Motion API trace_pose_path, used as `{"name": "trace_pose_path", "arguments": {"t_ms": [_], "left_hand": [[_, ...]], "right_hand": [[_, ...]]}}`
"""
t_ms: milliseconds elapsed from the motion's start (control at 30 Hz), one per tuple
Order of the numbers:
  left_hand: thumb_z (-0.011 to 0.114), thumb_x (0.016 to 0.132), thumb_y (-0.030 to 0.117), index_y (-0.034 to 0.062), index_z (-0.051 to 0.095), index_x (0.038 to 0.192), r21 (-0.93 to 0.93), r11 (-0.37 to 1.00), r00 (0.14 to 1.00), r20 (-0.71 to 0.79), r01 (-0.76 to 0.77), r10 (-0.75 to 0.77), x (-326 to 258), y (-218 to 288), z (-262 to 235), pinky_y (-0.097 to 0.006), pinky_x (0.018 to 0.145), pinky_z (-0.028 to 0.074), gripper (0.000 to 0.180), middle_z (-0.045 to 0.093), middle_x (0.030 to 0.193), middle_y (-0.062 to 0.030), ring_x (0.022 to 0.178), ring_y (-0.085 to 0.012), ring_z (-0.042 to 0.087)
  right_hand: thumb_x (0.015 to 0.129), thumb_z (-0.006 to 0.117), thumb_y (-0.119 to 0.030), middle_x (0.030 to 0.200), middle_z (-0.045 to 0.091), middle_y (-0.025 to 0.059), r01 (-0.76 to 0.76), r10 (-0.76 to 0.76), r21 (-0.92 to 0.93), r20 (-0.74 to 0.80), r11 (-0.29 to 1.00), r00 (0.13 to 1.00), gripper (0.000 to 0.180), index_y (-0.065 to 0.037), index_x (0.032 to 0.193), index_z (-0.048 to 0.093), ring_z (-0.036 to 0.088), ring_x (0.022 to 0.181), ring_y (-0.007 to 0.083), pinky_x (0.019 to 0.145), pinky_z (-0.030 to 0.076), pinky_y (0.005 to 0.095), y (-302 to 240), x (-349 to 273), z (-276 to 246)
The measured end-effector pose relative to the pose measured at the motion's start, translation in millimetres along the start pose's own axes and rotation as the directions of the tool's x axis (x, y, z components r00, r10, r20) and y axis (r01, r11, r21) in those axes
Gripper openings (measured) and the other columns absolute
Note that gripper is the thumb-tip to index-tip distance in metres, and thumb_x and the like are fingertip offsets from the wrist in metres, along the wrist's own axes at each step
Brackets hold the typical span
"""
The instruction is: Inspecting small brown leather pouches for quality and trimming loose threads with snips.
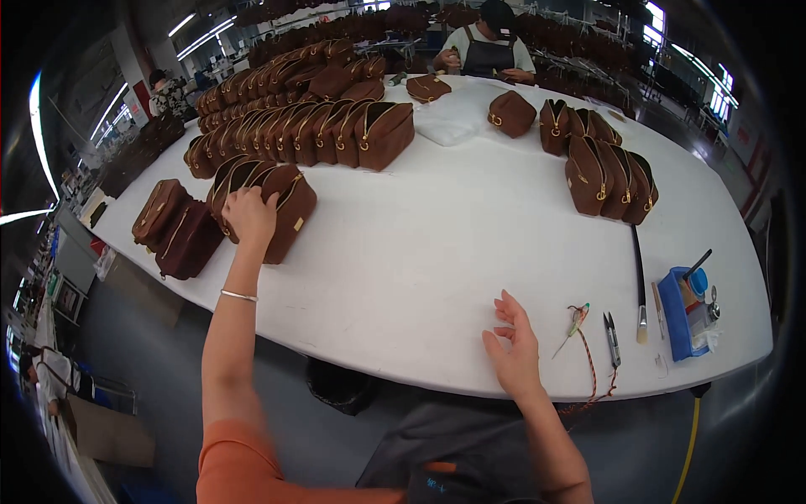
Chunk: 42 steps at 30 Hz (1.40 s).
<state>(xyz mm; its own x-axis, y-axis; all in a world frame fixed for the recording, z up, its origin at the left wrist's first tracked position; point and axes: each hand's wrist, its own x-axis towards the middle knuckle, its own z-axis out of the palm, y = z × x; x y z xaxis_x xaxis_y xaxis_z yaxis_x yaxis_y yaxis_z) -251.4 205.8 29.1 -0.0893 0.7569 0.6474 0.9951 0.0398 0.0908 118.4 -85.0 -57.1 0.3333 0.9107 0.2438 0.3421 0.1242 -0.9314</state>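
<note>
My left hand (248,216) reaches out to the left and grips the top of a brown zip pouch (290,214) standing in a short row of like pouches on the white table (437,244). My right hand (514,346) rests near the table's front edge with fingers loosely apart and nothing in it. Just right of it lie a small tool with a green handle (574,324), a braided red cord (591,370) and small snips (612,339).
Long rows of brown pouches (336,130) fill the far left of the table; more stand at the right (611,178). A darker pouch (186,242) lies at the left edge. A blue tray (682,315) with tools and a brush (640,286) sit at right. A person (487,46) works at the far end.
</note>
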Motion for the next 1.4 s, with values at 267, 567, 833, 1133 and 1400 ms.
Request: {"name": "trace_pose_path", "arguments": {"t_ms": [267,567,833,1133,1400], "left_hand": [[0.071,0.084,0.046,0.009,0.058,0.125,0.038,0.986,0.969,0.184,0.163,-0.167,37.9,-49.7,30.2,-0.069,0.102,0.033,0.057,0.039,0.149,-0.0191,0.14,-0.0456,0.03],[0.065,0.084,0.059,0.0069,0.05,0.138,0.099,0.981,0.899,0.392,0.169,-0.195,58.1,-33.0,34.9,-0.072,0.103,0.03,0.076,0.031,0.155,-0.0201,0.141,-0.047,0.028],[0.065,0.078,0.067,0.0044,0.048,0.14,-0.044,0.994,0.821,0.568,0.096,-0.054,78.1,-58.9,33.1,-0.053,0.115,0.025,0.089,0.027,0.155,-0.0271,0.144,-0.0461,0.021],[0.072,0.081,0.057,0.0161,0.052,0.131,-0.307,0.952,0.972,0.226,0.012,0.06,46.2,-63.0,24.3,-0.072,0.106,0.019,0.067,0.027,0.155,-0.0259,0.145,-0.0414,0.02],[0.075,0.079,0.052,0.005,0.058,0.127,-0.494,0.869,0.971,0.208,-0.003,0.121,45.1,-40.4,16.7,-0.05,0.107,0.036,0.069,0.051,0.137,-0.0194,0.13,-0.035,0.046]], "right_hand": [[0.087,0.065,-0.005,0.129,0.057,0.0146,0.238,-0.16,-0.314,0.254,0.919,0.954,0.044,-0.005,0.13,0.055,0.058,0.114,0.0282,0.086,0.053,0.0351,-9.8,63.8,-55.9],[0.084,0.068,-0.01,0.122,0.057,0.0199,0.139,-0.511,-0.746,-0.296,0.652,0.807,0.044,0.003,0.125,0.054,0.052,0.114,0.0388,0.098,0.044,0.0447,42.2,260.5,-144.8],[0.078,0.073,-0.007,0.113,0.061,0.0145,-0.109,-0.374,-0.837,-0.352,0.537,0.858,0.042,-0.001,0.117,0.059,0.051,0.109,0.0354,0.094,0.047,0.0436,60.8,272.6,-148.7],[0.078,0.074,-0.008,0.099,0.062,0.0128,0.172,-0.343,-0.566,-0.21,0.806,0.916,0.028,0.002,0.103,0.064,0.054,0.096,0.028,0.084,0.048,0.0366,-4.8,184.5,-156.3],[0.082,0.072,-0.008,0.095,0.063,0.0028,0.064,-0.065,0.057,0.023,0.996,0.998,0.023,0.0,0.103,0.066,0.054,0.076,0.0104,0.074,0.047,0.027,-47.2,88.9,-132.9]]}}
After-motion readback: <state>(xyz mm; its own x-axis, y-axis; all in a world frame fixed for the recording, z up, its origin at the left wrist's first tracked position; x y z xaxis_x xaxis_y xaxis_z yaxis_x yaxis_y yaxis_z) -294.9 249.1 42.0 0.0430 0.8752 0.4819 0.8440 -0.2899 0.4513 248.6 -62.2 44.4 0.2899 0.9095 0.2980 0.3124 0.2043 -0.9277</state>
